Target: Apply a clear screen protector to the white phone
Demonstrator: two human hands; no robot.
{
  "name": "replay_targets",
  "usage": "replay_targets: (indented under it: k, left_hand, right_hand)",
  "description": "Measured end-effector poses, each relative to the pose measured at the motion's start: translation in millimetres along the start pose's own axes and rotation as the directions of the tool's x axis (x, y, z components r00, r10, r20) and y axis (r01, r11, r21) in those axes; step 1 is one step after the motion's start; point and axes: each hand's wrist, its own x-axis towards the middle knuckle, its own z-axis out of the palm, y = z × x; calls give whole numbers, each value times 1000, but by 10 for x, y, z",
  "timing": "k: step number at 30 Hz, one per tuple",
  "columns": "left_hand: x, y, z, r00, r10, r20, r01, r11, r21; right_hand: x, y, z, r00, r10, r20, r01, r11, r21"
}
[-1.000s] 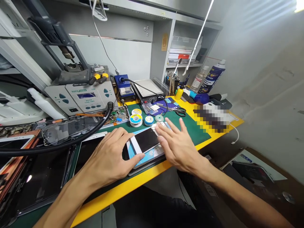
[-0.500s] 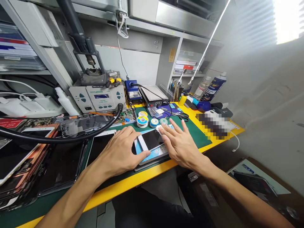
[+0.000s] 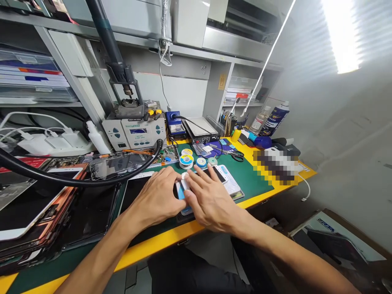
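A white phone with a dark screen [image 3: 219, 174] lies on a light blue and white package [image 3: 233, 185] near the front of the green mat [image 3: 255, 178]. My left hand [image 3: 161, 194] grips the phone's left end between thumb and fingers. Across the screen lies my right hand [image 3: 210, 198], fingers spread, with a small white cloth or pad [image 3: 184, 176] under its fingertips beside my left fingers. Much of the phone is hidden by my right hand. Another white-framed phone [image 3: 134, 185] lies under and left of my left hand.
Stacked phones and tablets [image 3: 39, 196] fill the left side. A black hose [image 3: 134, 176] arches in front of the rework station [image 3: 137, 132]. Solder spools [image 3: 186, 160], scissors [image 3: 237, 156] and a soldering iron stand [image 3: 175, 124] are behind my hands. Spray cans [image 3: 275, 119] stand at right.
My right hand has slid left along the phone with the white pad, close to my left hand, baring the phone's right end. The camera view has tilted up slightly.
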Motion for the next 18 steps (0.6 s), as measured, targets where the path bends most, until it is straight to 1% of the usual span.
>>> replay_targets:
  k: [2,4,8,10,15,18]
  left_hand:
    - [-1,-9,1,1000,-10,10,10,1000,7]
    - [-1,-5,2,1000,-11,9,10,1000,23]
    - [6,30,10,1000,5,-13,-5,1000,25]
    - [8,48,9,1000,15,-15,-14,1000,17]
    - [6,72,-21,1000,12,9,-12,1000,18]
    - [4,61,-21,1000,13,1,-13,1000,15]
  right_hand:
    - [37,-57,-5,1000,-30,8,30,999,25]
    - [50,-63,-23,998,-52,20,52,998,39]
    - [30,29,-54,996,-84,22,84,996,21]
    - [1,111,-59,998,-66,18,66,998,-6]
    - [-103,359,-85,999,39,16,-38,996,-74]
    - [-117,365,-94,997,74,13,-72,994,-86]
